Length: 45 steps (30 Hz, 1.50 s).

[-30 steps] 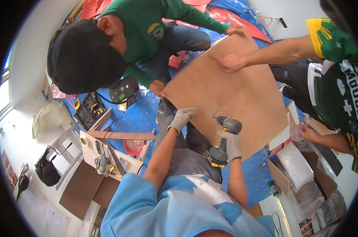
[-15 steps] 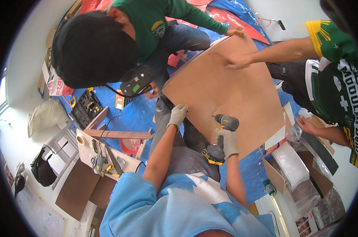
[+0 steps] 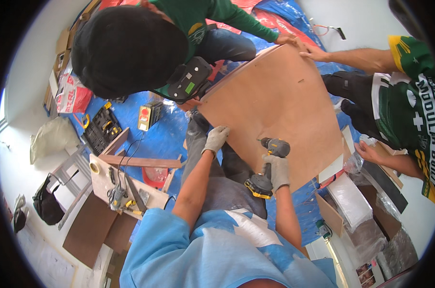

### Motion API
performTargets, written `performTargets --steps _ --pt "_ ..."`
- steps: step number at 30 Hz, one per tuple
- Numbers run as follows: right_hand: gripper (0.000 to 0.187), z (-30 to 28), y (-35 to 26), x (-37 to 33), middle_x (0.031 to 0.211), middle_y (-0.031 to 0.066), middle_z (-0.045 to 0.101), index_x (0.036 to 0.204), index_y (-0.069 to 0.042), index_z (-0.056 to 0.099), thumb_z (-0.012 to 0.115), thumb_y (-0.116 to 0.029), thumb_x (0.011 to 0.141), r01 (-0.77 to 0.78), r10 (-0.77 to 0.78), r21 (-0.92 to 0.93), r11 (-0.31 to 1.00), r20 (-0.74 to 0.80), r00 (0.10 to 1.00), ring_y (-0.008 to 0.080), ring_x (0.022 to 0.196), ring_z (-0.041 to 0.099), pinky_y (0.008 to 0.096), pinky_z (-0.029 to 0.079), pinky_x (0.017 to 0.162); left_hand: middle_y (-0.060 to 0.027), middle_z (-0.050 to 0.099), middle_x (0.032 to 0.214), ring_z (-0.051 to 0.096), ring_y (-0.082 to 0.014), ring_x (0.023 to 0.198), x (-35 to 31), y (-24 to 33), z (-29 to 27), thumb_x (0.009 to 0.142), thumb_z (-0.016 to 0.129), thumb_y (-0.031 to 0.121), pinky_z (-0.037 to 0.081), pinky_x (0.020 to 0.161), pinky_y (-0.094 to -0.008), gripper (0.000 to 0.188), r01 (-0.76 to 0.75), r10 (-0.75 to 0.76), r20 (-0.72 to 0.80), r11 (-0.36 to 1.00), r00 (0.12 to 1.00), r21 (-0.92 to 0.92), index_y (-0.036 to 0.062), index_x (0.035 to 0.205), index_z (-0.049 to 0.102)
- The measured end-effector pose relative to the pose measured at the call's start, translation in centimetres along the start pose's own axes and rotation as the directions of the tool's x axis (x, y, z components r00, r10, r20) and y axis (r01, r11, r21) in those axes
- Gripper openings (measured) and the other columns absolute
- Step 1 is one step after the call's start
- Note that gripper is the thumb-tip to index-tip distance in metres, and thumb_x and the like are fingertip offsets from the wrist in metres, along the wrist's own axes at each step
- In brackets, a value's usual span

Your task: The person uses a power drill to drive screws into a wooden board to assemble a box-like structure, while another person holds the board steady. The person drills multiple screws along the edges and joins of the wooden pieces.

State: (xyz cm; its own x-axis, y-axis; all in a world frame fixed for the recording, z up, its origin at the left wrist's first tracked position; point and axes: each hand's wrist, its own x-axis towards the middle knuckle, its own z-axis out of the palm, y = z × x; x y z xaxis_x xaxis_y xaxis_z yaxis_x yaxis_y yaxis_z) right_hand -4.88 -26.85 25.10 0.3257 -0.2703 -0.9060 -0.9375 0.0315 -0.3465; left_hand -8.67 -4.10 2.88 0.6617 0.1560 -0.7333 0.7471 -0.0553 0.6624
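A large tan wood panel (image 3: 270,110) stands tilted in front of me. My right hand (image 3: 277,172), in a pale work glove, is wrapped round the grip of a black and yellow cordless drill (image 3: 276,147). Its bit points left at the panel's face; whether the tip touches the wood I cannot tell. My left hand (image 3: 217,139), also gloved, is closed over the panel's near-left edge. At the far edge, a co-worker's hand (image 3: 287,39) in a green sleeve holds the panel's top corner. Another co-worker's hand (image 3: 315,53) rests by that same corner.
Blue tarp (image 3: 169,127) covers the floor. An open tool case (image 3: 103,128) and wood strips (image 3: 140,161) lie to the left, near a small worktable (image 3: 100,180) bearing tools. Plastic-wrapped boards (image 3: 349,199) are stacked at right. The co-worker's black-capped head (image 3: 128,53) leans in at far left.
The right co-worker's hand has moved from the panel's face to its far corner, uncovering a small dark mark. The left co-worker's head has shifted right. My hands and drill stay nearly still.
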Motion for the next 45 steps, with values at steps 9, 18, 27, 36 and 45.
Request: performTargets --steps 9,18,27,36,45 --pt "0.012 -2.1 0.1 1.6 0.062 0.0055 0.062 0.086 -0.006 0.065 0.074 -0.011 0.081 0.004 -0.004 0.037 0.999 -0.004 1.000 0.0172 0.048 0.060 0.0328 0.051 0.048 -0.0039 0.070 0.084 0.063 -0.0130 0.075 -0.1 1.2 1.8 0.098 0.065 0.025 0.050 0.068 -0.0296 0.025 0.110 -0.101 0.056 0.976 0.993 -0.190 0.0019 0.099 0.076" --pt "0.012 -0.3 0.0 0.1 0.062 0.0076 0.062 0.085 -0.002 0.066 0.073 -0.011 0.080 0.065 -0.065 -0.008 0.998 -0.006 0.998 0.0186 0.048 0.060 0.0341 0.050 0.047 -0.0183 0.074 0.088 0.072 -0.0312 0.082 0.5 -0.6 0.4 0.098 0.063 0.028 0.054 0.074 -0.0401 0.028 -0.305 0.300 0.058 0.919 0.952 0.250 0.0034 0.101 0.076" --pt "0.012 0.2 0.0 -0.1 0.064 0.0082 0.064 0.087 -0.002 0.067 0.073 -0.010 0.080 0.073 -0.074 -0.043 0.996 -0.020 0.997 0.0191 0.049 0.061 0.0342 0.051 0.047 -0.0187 0.073 0.084 0.073 -0.0319 0.082 0.1 0.1 1.0 0.098 0.064 0.031 0.054 0.076 -0.0419 0.032 -0.023 0.024 -0.026 0.999 0.999 0.032 0.0007 0.099 0.075" --pt "0.014 -0.5 0.5 0.7 0.065 0.0079 0.064 0.089 -0.002 0.067 0.074 -0.010 0.080 0.070 -0.071 -0.024 0.997 -0.055 0.996 0.0192 0.050 0.061 0.0344 0.052 0.048 -0.0182 0.073 0.084 0.072 -0.0311 0.082 0.0 1.8 1.4 0.098 0.063 0.031 0.054 0.078 -0.0409 0.032 -0.029 0.029 -0.004 0.994 1.000 0.106 0.0012 0.097 0.075" --pt "0.015 0.0 0.8 0.6 0.067 0.0081 0.065 0.091 -0.001 0.068 0.075 -0.009 0.080 0.074 -0.075 -0.043 0.996 -0.019 0.997 0.0184 0.051 0.062 0.0341 0.053 0.050 -0.0119 0.074 0.084 0.071 -0.0247 0.076 -0.1 1.2 0.7 0.098 0.066 0.032 0.055 0.073 -0.0366 0.031 0.081 -0.085 -0.015 0.980 0.996 -0.183 0.0017 0.096 0.075"
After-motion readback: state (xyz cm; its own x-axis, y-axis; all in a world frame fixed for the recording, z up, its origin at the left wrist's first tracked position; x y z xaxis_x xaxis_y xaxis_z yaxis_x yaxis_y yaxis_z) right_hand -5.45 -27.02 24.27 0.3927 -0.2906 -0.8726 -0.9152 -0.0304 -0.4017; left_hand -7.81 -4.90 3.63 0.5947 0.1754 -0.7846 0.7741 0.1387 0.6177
